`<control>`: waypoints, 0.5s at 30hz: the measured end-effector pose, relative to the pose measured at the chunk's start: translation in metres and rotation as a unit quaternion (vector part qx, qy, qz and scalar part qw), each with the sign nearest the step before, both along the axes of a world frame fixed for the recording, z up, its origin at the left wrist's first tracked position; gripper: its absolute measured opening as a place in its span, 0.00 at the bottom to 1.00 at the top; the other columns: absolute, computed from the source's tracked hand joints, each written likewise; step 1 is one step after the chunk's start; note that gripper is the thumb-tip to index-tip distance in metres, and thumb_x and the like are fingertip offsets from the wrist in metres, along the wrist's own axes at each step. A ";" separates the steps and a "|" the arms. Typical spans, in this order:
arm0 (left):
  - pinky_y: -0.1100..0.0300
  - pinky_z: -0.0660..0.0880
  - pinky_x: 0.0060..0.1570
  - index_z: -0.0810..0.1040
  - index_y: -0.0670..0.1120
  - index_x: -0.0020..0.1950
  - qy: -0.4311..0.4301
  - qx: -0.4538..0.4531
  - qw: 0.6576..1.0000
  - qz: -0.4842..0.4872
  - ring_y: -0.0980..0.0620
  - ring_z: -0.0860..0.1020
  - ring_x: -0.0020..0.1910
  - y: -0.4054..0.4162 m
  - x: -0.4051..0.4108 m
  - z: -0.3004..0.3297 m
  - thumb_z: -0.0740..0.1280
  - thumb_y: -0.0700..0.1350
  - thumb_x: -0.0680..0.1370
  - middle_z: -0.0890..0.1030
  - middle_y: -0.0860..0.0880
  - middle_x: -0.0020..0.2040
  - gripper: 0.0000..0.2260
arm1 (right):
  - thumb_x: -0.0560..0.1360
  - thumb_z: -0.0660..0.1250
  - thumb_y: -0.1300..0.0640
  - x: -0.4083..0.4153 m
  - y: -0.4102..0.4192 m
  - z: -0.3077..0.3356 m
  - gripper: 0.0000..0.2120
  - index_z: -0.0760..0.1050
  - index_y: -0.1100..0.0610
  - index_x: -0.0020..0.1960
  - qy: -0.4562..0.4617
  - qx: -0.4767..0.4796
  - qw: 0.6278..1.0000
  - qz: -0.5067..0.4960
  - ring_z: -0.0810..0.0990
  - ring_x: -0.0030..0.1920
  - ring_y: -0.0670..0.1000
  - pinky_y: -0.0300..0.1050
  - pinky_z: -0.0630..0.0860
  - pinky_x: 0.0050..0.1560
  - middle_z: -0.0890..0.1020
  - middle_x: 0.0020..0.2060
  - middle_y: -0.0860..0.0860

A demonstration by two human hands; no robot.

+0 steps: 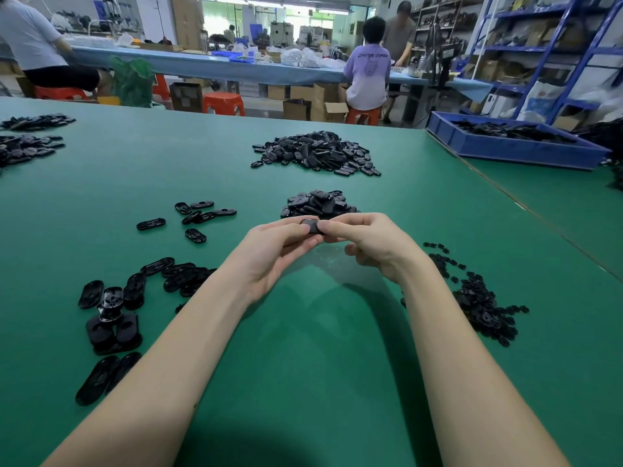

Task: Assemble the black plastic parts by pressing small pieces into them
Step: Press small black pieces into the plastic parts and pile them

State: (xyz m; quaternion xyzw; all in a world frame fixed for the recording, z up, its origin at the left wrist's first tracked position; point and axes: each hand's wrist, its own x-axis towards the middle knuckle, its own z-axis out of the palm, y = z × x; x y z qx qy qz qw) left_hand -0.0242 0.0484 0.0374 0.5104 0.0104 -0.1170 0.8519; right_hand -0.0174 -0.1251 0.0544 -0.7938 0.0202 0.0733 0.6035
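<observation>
A small black plastic part (312, 226) is held above the green counter (303, 348) between the two hands, which meet over the middle of the work area. The part is pinched by the left hand (276, 246) from the left side, thumb and fingertips curled round its edge, and by the right hand (365, 242) from the right, fingers bent round the other end. Most of the part is hidden by the fingers, so it cannot be told whether a small piece is seated in it.

Just beyond the hands a compact heap of black parts (318, 203) is seen — nearly touching the fingertips in this view — and farther back a larger, flatter pile (317, 153) is spread on the counter. To the left, a few loose oval shells (199, 215) are scattered, and nearer the left forearm a cluster of larger oval shells (135, 298) is laid out, some overlapping. At the right, beside the right forearm, a heap of small black pieces (482, 305) is strewn.

A blue bin (512, 146) holding more black parts is set at the far right edge of the counter. In the background, people are seated on orange stools (224, 102) at a long blue bench — shelving stands at the right.
</observation>
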 end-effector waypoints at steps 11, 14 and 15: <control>0.65 0.82 0.46 0.81 0.40 0.47 -0.009 0.079 0.996 0.037 0.49 0.85 0.40 -0.001 -0.003 0.000 0.71 0.32 0.76 0.85 0.40 0.45 0.04 | 0.73 0.77 0.54 0.001 0.002 0.007 0.07 0.85 0.48 0.36 -0.040 -0.066 0.997 0.019 0.69 0.24 0.41 0.33 0.64 0.26 0.85 0.34 0.46; 0.66 0.81 0.45 0.82 0.40 0.48 -0.016 0.102 0.994 0.040 0.50 0.85 0.39 0.000 -0.004 0.000 0.71 0.32 0.76 0.85 0.40 0.44 0.04 | 0.73 0.77 0.56 0.000 0.005 0.006 0.06 0.84 0.49 0.37 -0.056 -0.075 0.995 0.022 0.68 0.24 0.41 0.31 0.64 0.25 0.83 0.31 0.44; 0.66 0.81 0.45 0.82 0.40 0.48 -0.020 0.111 0.993 0.042 0.51 0.85 0.39 0.001 -0.004 0.000 0.71 0.33 0.76 0.86 0.41 0.44 0.04 | 0.73 0.77 0.56 0.000 0.006 0.006 0.06 0.84 0.50 0.38 -0.060 -0.078 0.995 0.021 0.69 0.24 0.42 0.31 0.65 0.25 0.82 0.29 0.44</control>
